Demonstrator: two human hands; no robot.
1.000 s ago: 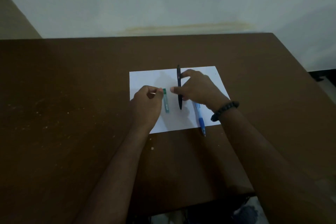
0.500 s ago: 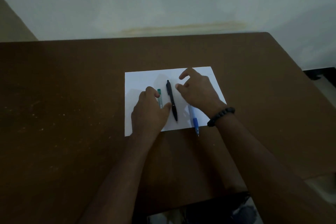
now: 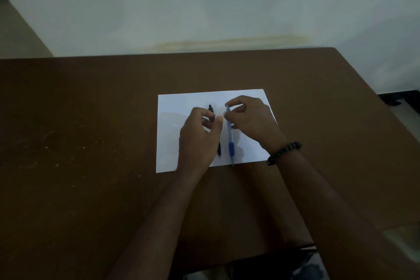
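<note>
A white sheet of paper (image 3: 172,107) lies on the brown table (image 3: 91,120). On it a black pen (image 3: 219,151) and a blue pen (image 3: 230,143) lie side by side, pointing away from me. My left hand (image 3: 197,141) covers the black pen's middle, thumb and forefinger curled round it. My right hand (image 3: 252,118), a dark bead bracelet on its wrist, pinches the blue pen's far end between thumb and forefinger. The small green item seen earlier is hidden.
A pale wall (image 3: 204,7) rises behind the table's far edge. The table's right edge runs diagonally, with floor (image 3: 406,118) beyond it. Its near edge is close to my body.
My right hand let go of the black pen and took hold of the blue pen's far end. My left hand shifted right from the green item onto the black pen.
</note>
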